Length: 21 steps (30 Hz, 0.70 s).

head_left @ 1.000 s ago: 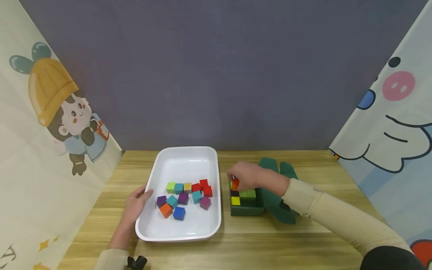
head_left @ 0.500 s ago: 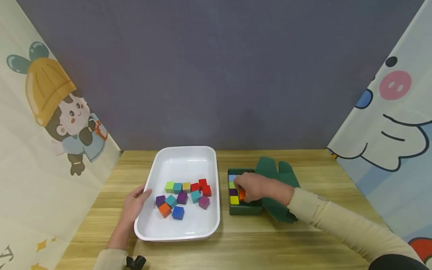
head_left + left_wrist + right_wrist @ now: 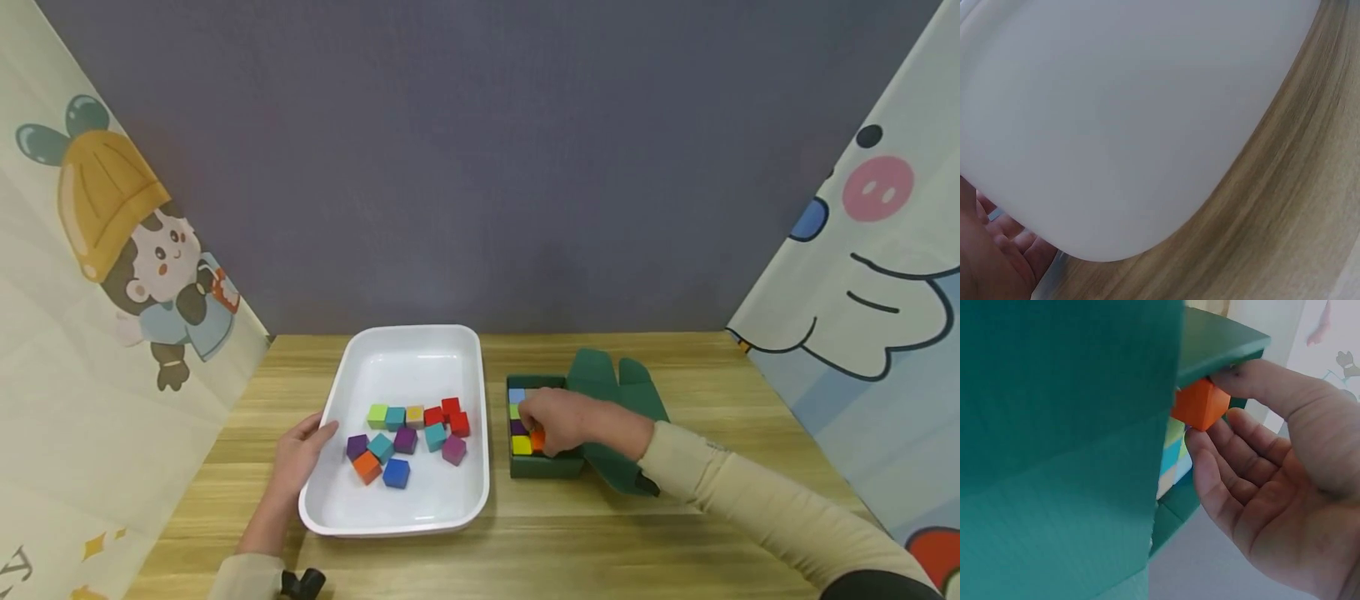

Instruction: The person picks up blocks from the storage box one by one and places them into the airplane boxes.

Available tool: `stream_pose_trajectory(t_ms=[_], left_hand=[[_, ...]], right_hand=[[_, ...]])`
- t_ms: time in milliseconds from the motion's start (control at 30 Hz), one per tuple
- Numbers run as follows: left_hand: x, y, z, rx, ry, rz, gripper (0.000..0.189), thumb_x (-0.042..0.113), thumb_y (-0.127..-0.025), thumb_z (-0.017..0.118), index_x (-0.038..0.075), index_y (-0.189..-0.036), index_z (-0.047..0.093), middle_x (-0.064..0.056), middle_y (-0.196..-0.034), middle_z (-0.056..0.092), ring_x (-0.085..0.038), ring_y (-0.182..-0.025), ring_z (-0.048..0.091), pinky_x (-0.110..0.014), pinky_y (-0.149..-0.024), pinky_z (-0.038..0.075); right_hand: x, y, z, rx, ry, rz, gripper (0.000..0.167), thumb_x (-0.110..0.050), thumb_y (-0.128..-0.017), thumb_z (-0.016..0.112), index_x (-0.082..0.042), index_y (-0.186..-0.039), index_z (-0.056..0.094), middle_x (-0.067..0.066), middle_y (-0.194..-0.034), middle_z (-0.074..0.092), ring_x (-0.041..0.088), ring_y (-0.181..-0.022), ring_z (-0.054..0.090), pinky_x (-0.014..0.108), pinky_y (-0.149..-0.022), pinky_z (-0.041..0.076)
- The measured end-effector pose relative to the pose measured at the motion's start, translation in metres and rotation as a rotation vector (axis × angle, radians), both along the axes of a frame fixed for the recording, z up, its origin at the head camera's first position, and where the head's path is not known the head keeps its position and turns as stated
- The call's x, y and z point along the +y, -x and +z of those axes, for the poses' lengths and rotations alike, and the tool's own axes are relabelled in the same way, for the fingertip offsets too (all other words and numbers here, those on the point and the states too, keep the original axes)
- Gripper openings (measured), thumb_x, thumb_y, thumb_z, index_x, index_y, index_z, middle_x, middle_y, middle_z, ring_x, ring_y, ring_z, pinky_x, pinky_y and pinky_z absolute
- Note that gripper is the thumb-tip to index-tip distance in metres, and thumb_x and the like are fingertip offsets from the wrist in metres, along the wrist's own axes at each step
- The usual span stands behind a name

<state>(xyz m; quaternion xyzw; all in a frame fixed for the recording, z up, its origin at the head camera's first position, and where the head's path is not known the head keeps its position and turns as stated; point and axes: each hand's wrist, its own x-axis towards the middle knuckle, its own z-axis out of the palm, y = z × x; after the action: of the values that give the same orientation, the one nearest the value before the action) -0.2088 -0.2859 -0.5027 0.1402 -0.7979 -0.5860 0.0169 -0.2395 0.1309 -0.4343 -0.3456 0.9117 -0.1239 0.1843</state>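
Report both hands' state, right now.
Left hand: holding the white tray by its rim.
Right hand: pinching an orange cube in the green box.

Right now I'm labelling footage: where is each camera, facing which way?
Head: worn on the head, facing forward and down at white tray and green box; left hand, right hand and sleeves show.
Left wrist: on that wrist, facing the white tray; part of the left hand shows.
Right wrist: on that wrist, facing the orange cube pinched in the right hand.
Head and right wrist share the orange cube and green box.
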Motion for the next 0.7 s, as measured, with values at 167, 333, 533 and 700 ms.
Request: stream_pose_trajectory(t_ms=[167,333,533,700], left_hand=[[-0.001,0.000,-0.001,-0.003,-0.002,-0.002,0.053,0.027,-0.096,0.061,0.001,-0.140,0.049,-0.025,-0.132,0.055,-0.021,-0.101,0.061,-0.023,-0.075,0.054],[0.000,-0.001,-0.003,-0.006,-0.011,0.001,0.052,0.026,-0.096,0.061,0.001,-0.140,0.050,-0.024,-0.131,0.056,-0.019,-0.099,0.061,-0.023,-0.075,0.054],[-0.001,-0.001,-0.004,0.002,0.011,0.002,0.051,0.026,-0.096,0.061,0.000,-0.139,0.051,-0.024,-0.129,0.057,-0.022,-0.099,0.062,-0.023,-0.074,0.054],[-0.002,0.001,-0.003,0.006,0.015,0.000,0.052,0.028,-0.096,0.061,0.001,-0.139,0.050,-0.024,-0.130,0.056,-0.022,-0.101,0.061,-0.022,-0.074,0.054]], right_hand=[[0.000,-0.001,-0.007,0.020,0.012,0.005,0.031,0.006,-0.070,0.077,-0.015,-0.082,0.058,-0.006,-0.076,0.053,0.012,-0.066,0.048,0.025,-0.056,0.045],[0.000,0.001,-0.014,0.025,0.005,0.015,0.030,0.006,-0.071,0.076,-0.016,-0.082,0.058,-0.007,-0.075,0.052,0.012,-0.065,0.047,0.024,-0.055,0.044],[-0.001,0.001,-0.020,0.041,0.002,0.016,0.028,0.006,-0.071,0.076,-0.015,-0.080,0.059,-0.008,-0.074,0.054,0.011,-0.064,0.047,0.024,-0.056,0.046],[-0.003,0.001,-0.023,0.053,-0.001,0.007,0.026,0.004,-0.073,0.076,-0.014,-0.081,0.061,-0.007,-0.076,0.056,0.012,-0.065,0.049,0.023,-0.058,0.048]])
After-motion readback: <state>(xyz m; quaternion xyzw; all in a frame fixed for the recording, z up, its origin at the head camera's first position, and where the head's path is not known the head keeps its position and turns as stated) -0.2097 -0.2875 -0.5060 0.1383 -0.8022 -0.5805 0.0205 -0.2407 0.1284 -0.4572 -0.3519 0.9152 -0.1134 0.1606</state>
